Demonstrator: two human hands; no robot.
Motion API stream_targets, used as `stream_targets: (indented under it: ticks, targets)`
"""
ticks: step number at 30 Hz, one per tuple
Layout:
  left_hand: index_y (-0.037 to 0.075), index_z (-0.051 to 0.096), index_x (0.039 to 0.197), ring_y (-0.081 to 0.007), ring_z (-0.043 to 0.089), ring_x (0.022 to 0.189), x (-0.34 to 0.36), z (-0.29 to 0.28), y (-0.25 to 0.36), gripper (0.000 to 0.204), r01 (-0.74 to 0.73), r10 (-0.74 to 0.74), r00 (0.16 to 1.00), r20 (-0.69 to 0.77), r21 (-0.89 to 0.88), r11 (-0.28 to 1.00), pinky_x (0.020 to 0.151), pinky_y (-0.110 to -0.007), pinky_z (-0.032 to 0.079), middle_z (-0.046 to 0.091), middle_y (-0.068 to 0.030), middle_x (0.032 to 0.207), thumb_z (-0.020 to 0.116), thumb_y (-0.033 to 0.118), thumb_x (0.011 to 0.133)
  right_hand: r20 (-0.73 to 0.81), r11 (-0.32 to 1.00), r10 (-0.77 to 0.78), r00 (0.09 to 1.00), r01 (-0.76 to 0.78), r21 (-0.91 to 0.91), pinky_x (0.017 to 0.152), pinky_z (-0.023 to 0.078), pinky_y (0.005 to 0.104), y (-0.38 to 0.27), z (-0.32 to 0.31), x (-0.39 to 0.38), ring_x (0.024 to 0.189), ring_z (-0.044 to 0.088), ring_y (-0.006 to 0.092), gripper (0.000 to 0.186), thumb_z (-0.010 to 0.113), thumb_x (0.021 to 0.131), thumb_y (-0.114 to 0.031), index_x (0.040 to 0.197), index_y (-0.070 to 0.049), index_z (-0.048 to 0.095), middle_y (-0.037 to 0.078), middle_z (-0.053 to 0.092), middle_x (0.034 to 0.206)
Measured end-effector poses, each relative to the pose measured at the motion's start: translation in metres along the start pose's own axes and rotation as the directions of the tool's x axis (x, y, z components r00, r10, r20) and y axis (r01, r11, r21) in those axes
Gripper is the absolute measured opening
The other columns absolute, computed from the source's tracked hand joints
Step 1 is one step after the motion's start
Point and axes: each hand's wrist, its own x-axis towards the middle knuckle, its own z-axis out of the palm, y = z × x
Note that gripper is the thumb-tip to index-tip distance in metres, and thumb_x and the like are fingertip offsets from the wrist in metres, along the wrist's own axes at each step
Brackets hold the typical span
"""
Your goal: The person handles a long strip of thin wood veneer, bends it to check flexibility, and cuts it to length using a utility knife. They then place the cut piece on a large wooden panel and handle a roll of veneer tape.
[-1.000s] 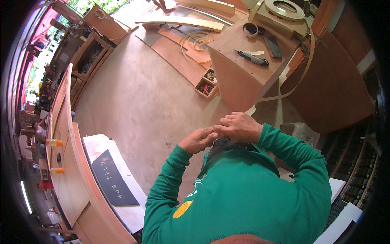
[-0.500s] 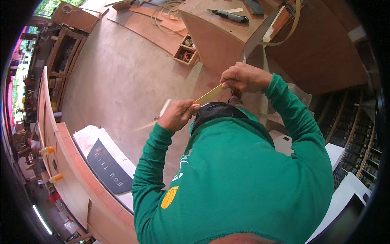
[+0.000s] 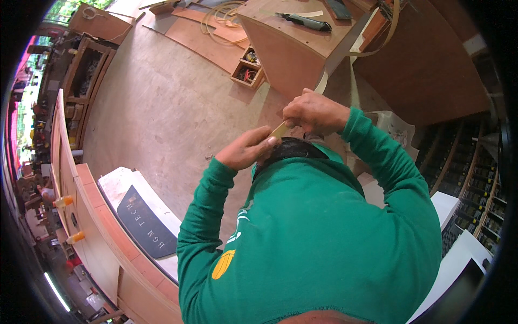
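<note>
My left hand (image 3: 247, 148) and my right hand (image 3: 316, 112) are close together in front of my waist. Between them a short stretch of thin, pale yellow edge-banding strip (image 3: 279, 130) shows. The thumb and fingers of the left hand pinch it, and the right hand grips it with curled fingers. Behind the right hand the strip's paler length (image 3: 322, 83) rises beside the wooden cabinet (image 3: 286, 54). A utility knife (image 3: 305, 21) lies on that cabinet's top, apart from both hands.
A small wooden box (image 3: 247, 74) with tools stands on the floor by the cabinet. Boards (image 3: 197, 43) and coiled banding (image 3: 221, 19) lie at the back. A dark panel (image 3: 145, 221) rests on a white sheet at left. Racks (image 3: 464, 173) stand at right.
My hands have come closer together, the left moving right and the right moving left and slightly down. Less strip shows between them. The strip end beyond the left hand is out of sight.
</note>
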Motion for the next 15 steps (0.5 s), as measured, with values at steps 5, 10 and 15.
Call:
stream_targets:
  ticks: [5,10,15]
  targets:
    - [0.000,0.068,0.110,-0.0104,0.051,0.080,0.031,0.002,0.013,0.035,-0.161,0.162,0.987,-0.018,0.067,0.985,0.070,-0.029,0.047,0.057,-0.0005,0.087,0.055,0.032,0.115,0.040,0.992,0.119,0.992,-0.117,-0.055,0.078,0.058,0.0509,-0.014,-0.016,0.002,0.089,0.074,0.0417,0.010,0.073,0.087,-0.017,0.093,-0.009,0.075,0.018,0.075,0.085]
    - [-0.002,0.066,0.098,-0.0178,0.050,0.070,0.062,0.000,0.027,0.028,-0.271,0.305,0.950,-0.063,0.311,0.911,0.065,-0.035,0.047,0.057,-0.0073,0.075,0.059,0.022,0.110,0.018,0.923,0.381,0.924,-0.380,-0.055,0.079,0.057,0.0518,-0.015,-0.050,-0.026,0.090,0.074,0.0436,0.022,0.074,0.094,-0.030,0.097,-0.008,0.075,0.022,0.074,0.087]
    - [-0.003,0.064,0.094,-0.0223,0.049,0.065,0.119,-0.030,0.053,0.030,-0.336,0.360,0.933,-0.024,0.303,0.892,0.063,-0.039,0.046,0.056,-0.0121,0.072,0.059,0.023,0.109,-0.239,0.854,0.403,0.883,-0.457,-0.247,0.091,0.052,0.0499,0.040,-0.092,-0.068,0.093,0.071,0.0391,0.029,0.075,0.095,-0.036,0.100,-0.008,0.075,0.017,0.074,0.092]
